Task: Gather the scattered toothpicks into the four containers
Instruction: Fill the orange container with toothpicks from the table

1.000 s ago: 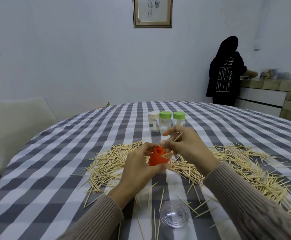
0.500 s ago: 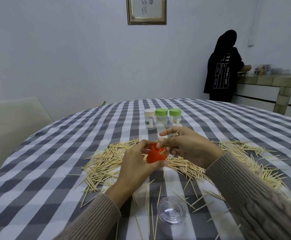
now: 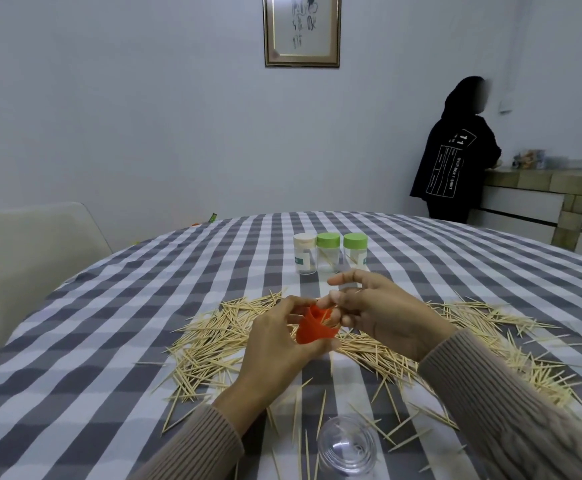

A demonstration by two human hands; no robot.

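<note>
Gripping an orange container (image 3: 312, 329) in the left hand (image 3: 275, 344), fingers curled round its side, holding it tilted above the desk (image 3: 116, 306) with its mouth turned toward the right hand (image 3: 383, 317). Pinching what looks like a few toothpicks with the right fingers (image 3: 343, 280) at the container's mouth, fingertips drawn together; a couple of thin sticks showing at the orange rim, their number too small to tell. Resting on the checked grey-and-white cloth, a broad band of scattered toothpicks (image 3: 220, 327) spreading under and beside both hands, from the left heap across to the far right edge. Lying nearer the camera, loose single sticks pointing toward a clear plastic lid (image 3: 347, 445) set flat on the cloth. Standing in a row beyond the hands, three small clear jars: a white-capped jar (image 3: 305, 252), a middle green-capped jar (image 3: 328, 251) and a right green-capped jar (image 3: 355, 250), close side by side, upright, a few sticks visible inside. Sitting at the left edge of the desk, a pale chair (image 3: 36, 258). Hanging on the back wall, a framed picture (image 3: 302, 29). Standing at a counter on the right, a person in a black hooded top (image 3: 454, 161).
</note>
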